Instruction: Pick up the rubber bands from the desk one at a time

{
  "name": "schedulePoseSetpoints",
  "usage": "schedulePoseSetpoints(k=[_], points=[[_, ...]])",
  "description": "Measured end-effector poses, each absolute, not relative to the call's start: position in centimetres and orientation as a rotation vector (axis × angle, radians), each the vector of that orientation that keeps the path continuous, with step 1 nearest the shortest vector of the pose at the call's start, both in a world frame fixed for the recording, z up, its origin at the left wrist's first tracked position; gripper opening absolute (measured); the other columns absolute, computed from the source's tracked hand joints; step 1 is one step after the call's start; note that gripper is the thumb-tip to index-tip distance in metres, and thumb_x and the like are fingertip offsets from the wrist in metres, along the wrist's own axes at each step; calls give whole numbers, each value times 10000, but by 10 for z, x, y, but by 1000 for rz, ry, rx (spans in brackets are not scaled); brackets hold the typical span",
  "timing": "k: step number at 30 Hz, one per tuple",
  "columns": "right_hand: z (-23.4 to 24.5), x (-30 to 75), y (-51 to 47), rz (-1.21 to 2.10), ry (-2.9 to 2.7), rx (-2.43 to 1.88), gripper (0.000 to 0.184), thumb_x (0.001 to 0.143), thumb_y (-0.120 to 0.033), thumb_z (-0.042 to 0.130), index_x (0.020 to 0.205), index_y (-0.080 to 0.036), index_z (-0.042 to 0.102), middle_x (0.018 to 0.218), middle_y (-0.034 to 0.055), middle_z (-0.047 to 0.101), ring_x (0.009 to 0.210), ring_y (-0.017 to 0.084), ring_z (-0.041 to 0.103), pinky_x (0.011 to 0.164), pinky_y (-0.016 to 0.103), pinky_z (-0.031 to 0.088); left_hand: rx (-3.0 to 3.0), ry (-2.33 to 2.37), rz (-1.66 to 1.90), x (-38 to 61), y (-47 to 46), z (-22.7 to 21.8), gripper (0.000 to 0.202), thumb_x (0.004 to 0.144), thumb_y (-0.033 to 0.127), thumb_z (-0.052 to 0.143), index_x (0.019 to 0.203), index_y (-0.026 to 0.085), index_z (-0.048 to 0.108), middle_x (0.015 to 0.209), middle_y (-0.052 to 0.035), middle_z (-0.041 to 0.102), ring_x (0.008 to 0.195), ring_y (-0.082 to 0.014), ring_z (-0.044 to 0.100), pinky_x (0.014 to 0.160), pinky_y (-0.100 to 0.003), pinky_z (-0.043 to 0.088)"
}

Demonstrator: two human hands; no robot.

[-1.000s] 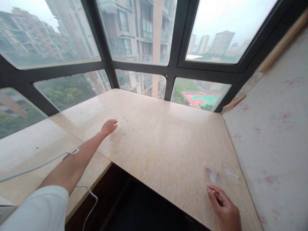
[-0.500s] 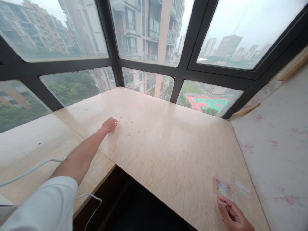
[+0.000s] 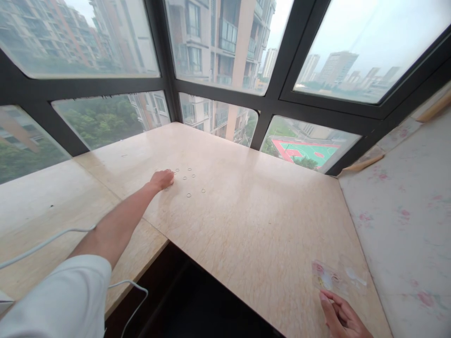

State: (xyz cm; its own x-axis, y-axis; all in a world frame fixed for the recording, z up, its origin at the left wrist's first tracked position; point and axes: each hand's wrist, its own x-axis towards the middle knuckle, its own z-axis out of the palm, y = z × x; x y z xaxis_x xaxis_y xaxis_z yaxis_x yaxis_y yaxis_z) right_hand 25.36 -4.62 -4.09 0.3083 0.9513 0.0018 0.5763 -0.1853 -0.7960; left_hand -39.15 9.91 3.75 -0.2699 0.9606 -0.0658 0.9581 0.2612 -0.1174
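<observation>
Far out on the marble-patterned counter (image 3: 225, 211), my left hand (image 3: 163, 179) is closed, its fingertips down at the left edge of a scatter of small thin rings (image 3: 189, 195). What is pinched there, if anything, is too small to make out. Several rings lie apart from each other just right of the hand. At the lower right my right hand (image 3: 341, 313) has its thumb and fingers curled together, and I cannot see anything clearly between them. Just beyond it lies a clear plastic case (image 3: 329, 277) with small pink, white and yellow pieces inside.
A white cable (image 3: 52, 243) runs by my left arm. Another white cable (image 3: 132, 282) hangs over the dark gap (image 3: 190, 295) at the counter's front edge. Dark window frames (image 3: 218, 97) border the back, and a flowered wall (image 3: 398, 225) stands on the right.
My left hand's fingers have tucked in and turned downward beside the rings. The right hand stays near the case, almost unmoved. The view has shifted slightly.
</observation>
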Motion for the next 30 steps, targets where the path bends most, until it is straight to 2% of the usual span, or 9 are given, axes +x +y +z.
schedulePoseSetpoints(k=[6, 14, 19, 24, 30], points=[[-34, 246, -48, 645, -1353, -1836, 460, 648, -592, 659, 858, -191, 739, 717, 52, 735, 591, 209, 664, 488, 234, 510, -1920, -2440, 105, -375, 94, 41, 195, 767, 269, 478, 819, 168, 637, 975, -109, 661, 841, -244, 628, 657, -290, 432], [-28, 238, -52, 705, -1360, -1814, 492, 687, -591, 626, 913, -161, 703, 669, 26, 681, 548, 165, 596, 505, 219, 487, -2158, -2185, -354, -307, 98, 60, 163, 767, 261, 495, 829, 173, 618, 910, -65, 658, 791, -204, 609, 682, -288, 433], [-23, 228, -52, 698, -1384, -1722, 420, 747, -539, 602, 888, -153, 687, 595, 10, 603, 526, 158, 541, 478, 229, 451, -2442, -1964, -582, -226, 93, 73, 124, 760, 248, 533, 813, 173, 617, 724, -20, 634, 620, -153, 567, 627, -267, 405], [-19, 221, -51, 676, -1397, -1675, 353, 804, -489, 568, 861, -158, 675, 504, -52, 430, 464, 120, 422, 450, 214, 386, -2797, -1724, -826, -118, 75, 81, 84, 756, 216, 559, 788, 174, 624, 588, 24, 580, 552, -118, 534, 582, -232, 385], [-20, 220, -51, 679, -1379, -1631, 312, 829, -449, 557, 868, -162, 673, 513, -62, 407, 466, 110, 405, 442, 202, 336, -3182, -1373, -952, -3, 52, 75, 109, 752, 150, 567, 819, 180, 647, 680, 17, 656, 573, -98, 565, 603, -214, 412]])
